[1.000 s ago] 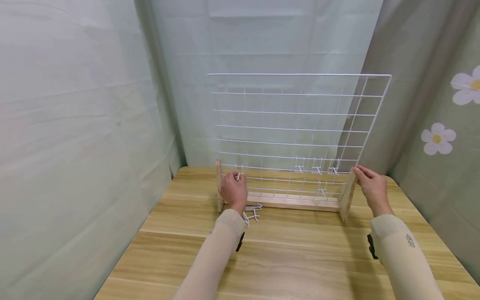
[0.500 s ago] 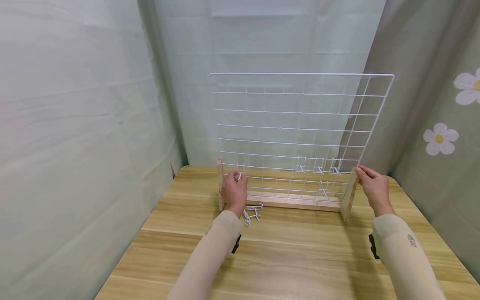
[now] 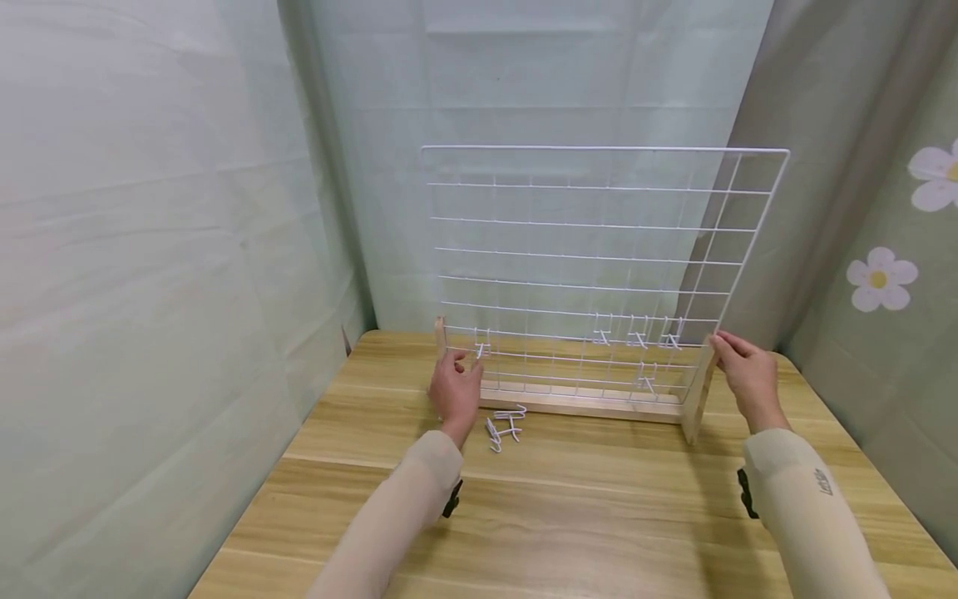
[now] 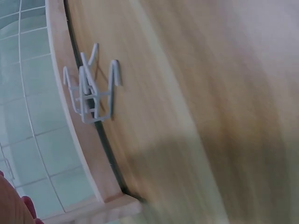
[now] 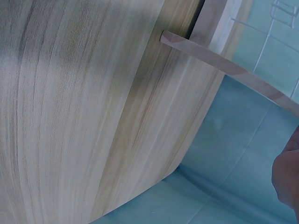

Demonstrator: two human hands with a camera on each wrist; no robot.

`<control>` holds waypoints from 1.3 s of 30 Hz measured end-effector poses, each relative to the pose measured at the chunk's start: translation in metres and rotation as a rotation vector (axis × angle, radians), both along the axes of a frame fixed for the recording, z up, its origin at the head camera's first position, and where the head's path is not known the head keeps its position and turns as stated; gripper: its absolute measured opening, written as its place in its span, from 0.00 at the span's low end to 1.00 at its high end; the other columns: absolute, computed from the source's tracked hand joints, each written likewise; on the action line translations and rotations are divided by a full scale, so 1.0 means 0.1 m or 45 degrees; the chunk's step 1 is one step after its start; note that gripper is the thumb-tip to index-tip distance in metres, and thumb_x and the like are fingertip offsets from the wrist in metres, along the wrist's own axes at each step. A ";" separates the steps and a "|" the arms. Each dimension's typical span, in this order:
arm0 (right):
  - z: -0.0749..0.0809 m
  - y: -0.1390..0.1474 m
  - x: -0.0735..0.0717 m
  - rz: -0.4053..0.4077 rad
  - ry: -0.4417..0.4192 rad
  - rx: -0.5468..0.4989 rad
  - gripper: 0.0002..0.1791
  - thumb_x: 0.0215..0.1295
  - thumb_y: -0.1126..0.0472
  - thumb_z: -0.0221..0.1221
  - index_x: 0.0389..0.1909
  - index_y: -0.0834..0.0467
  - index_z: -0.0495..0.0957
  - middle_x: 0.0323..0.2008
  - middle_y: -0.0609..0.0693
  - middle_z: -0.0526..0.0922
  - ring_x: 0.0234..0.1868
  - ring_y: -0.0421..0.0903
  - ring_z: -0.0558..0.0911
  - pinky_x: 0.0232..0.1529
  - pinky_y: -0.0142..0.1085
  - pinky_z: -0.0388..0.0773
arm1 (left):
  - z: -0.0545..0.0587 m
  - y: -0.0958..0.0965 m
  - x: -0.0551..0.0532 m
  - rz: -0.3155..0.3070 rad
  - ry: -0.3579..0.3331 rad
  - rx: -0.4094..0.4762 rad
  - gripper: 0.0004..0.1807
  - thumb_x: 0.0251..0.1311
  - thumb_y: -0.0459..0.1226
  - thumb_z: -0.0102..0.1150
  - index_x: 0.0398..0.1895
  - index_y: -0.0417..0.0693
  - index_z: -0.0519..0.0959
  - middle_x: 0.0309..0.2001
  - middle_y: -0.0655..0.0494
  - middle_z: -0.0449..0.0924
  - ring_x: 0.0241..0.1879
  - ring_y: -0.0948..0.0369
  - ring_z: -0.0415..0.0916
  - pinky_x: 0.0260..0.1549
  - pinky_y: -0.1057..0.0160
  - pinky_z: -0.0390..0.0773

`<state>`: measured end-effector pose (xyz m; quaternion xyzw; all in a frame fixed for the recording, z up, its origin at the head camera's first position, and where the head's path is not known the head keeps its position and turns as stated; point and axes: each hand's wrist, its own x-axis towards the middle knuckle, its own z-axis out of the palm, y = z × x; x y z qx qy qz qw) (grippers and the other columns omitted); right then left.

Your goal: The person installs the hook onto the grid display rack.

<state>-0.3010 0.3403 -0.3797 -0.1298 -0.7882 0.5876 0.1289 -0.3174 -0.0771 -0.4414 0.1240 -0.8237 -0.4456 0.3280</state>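
Observation:
A white wire grid panel (image 3: 599, 261) stands upright in a wooden stand (image 3: 584, 404). Near its left end hangs a white wire hook (image 3: 481, 349). Just below and left of that hook is my left hand (image 3: 456, 389), thumb and forefinger spread with nothing between them. My right hand (image 3: 746, 376) pinches the top of the stand's right side post (image 3: 698, 391) beside the grid's edge; only part of this hand (image 5: 286, 177) shows in the right wrist view. On the table before the stand lie loose white wire hooks (image 4: 91, 95), tangled close together.
Several more hooks hang on the grid's lower right, among them one hook (image 3: 637, 339) in a row and a lower hook (image 3: 645, 381). The wood-grain table (image 3: 584, 516) reaches back to pale curtains (image 3: 374, 249) on the sides and behind.
My left hand has let go of the hook and drawn back down and to the left, leaving it hanging on the grid. The right hand keeps its place on the post.

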 end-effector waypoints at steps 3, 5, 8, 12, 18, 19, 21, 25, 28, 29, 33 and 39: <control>0.00 0.00 0.00 -0.005 -0.001 0.006 0.34 0.71 0.43 0.55 0.69 0.61 0.68 0.58 0.48 0.77 0.47 0.32 0.77 0.53 0.28 0.75 | -0.03 -0.06 0.04 -0.018 -0.008 0.004 0.13 0.52 0.37 0.70 0.40 0.43 0.82 0.31 0.51 0.78 0.30 0.52 0.74 0.32 0.51 0.70; 0.00 0.00 -0.01 -0.005 0.002 0.011 0.34 0.72 0.43 0.54 0.69 0.61 0.68 0.60 0.50 0.76 0.47 0.32 0.78 0.54 0.29 0.75 | -0.06 -0.09 0.07 -0.027 -0.026 0.000 0.13 0.52 0.37 0.69 0.40 0.42 0.82 0.31 0.50 0.78 0.30 0.51 0.74 0.30 0.51 0.70; 0.00 0.00 -0.01 -0.006 -0.006 0.025 0.35 0.72 0.42 0.54 0.70 0.61 0.68 0.64 0.54 0.74 0.48 0.33 0.78 0.57 0.34 0.74 | -0.11 -0.13 0.12 -0.048 -0.057 -0.010 0.13 0.53 0.38 0.68 0.40 0.41 0.83 0.30 0.50 0.78 0.29 0.52 0.73 0.30 0.52 0.70; 0.00 -0.01 -0.01 -0.004 -0.004 0.029 0.35 0.72 0.42 0.54 0.70 0.61 0.68 0.66 0.56 0.73 0.50 0.34 0.78 0.57 0.34 0.73 | -0.18 -0.17 0.20 -0.080 -0.099 -0.011 0.12 0.52 0.37 0.69 0.40 0.43 0.83 0.29 0.53 0.77 0.29 0.53 0.73 0.28 0.54 0.69; 0.00 0.00 -0.01 -0.007 0.030 0.005 0.33 0.72 0.45 0.55 0.69 0.63 0.69 0.57 0.47 0.78 0.47 0.32 0.77 0.49 0.24 0.75 | -0.26 -0.17 0.34 -0.171 -0.138 -0.030 0.09 0.53 0.37 0.70 0.37 0.45 0.84 0.28 0.56 0.77 0.29 0.57 0.74 0.28 0.56 0.70; 0.00 0.00 0.00 -0.005 0.034 0.003 0.34 0.72 0.45 0.55 0.69 0.63 0.69 0.56 0.45 0.78 0.46 0.31 0.77 0.48 0.23 0.76 | -0.28 -0.16 0.35 -0.190 -0.138 -0.040 0.09 0.53 0.37 0.70 0.37 0.45 0.84 0.28 0.56 0.78 0.29 0.57 0.74 0.28 0.57 0.70; -0.01 0.00 0.00 -0.003 0.043 -0.009 0.34 0.71 0.45 0.56 0.68 0.64 0.69 0.53 0.43 0.79 0.44 0.30 0.77 0.46 0.22 0.76 | -0.32 -0.15 0.38 -0.229 -0.140 -0.067 0.09 0.54 0.37 0.69 0.37 0.45 0.84 0.28 0.57 0.77 0.29 0.58 0.74 0.28 0.57 0.71; -0.01 0.01 0.00 0.004 0.047 -0.012 0.34 0.71 0.45 0.56 0.68 0.64 0.69 0.49 0.39 0.79 0.42 0.28 0.77 0.46 0.22 0.76 | -0.42 -0.11 0.43 -0.286 -0.179 -0.136 0.09 0.54 0.39 0.69 0.37 0.46 0.84 0.30 0.58 0.76 0.30 0.58 0.73 0.30 0.57 0.71; -0.01 0.01 0.00 0.003 0.030 0.007 0.34 0.71 0.44 0.55 0.68 0.63 0.69 0.51 0.41 0.79 0.43 0.29 0.77 0.51 0.27 0.76 | -0.49 -0.09 0.47 -0.315 -0.214 -0.177 0.11 0.54 0.41 0.70 0.38 0.47 0.83 0.31 0.58 0.76 0.30 0.59 0.71 0.30 0.57 0.71; 0.00 0.01 0.00 0.003 0.029 0.005 0.34 0.71 0.44 0.55 0.68 0.63 0.69 0.51 0.41 0.79 0.43 0.29 0.77 0.51 0.27 0.76 | -0.51 -0.08 0.49 -0.323 -0.223 -0.182 0.11 0.54 0.41 0.70 0.38 0.48 0.83 0.31 0.59 0.76 0.30 0.59 0.71 0.30 0.58 0.71; 0.00 0.01 0.00 -0.001 0.016 0.012 0.34 0.71 0.43 0.55 0.69 0.62 0.69 0.55 0.45 0.78 0.44 0.30 0.77 0.50 0.26 0.76 | -0.53 -0.06 0.55 -0.331 -0.298 -0.211 0.10 0.55 0.43 0.68 0.39 0.51 0.83 0.32 0.61 0.76 0.30 0.60 0.72 0.29 0.58 0.72; 0.00 0.01 0.00 -0.007 0.024 0.004 0.35 0.70 0.42 0.55 0.69 0.62 0.69 0.54 0.43 0.78 0.44 0.30 0.77 0.48 0.23 0.76 | -0.57 -0.01 0.60 -0.374 -0.378 -0.240 0.14 0.53 0.44 0.70 0.42 0.50 0.84 0.34 0.56 0.78 0.31 0.60 0.71 0.29 0.59 0.71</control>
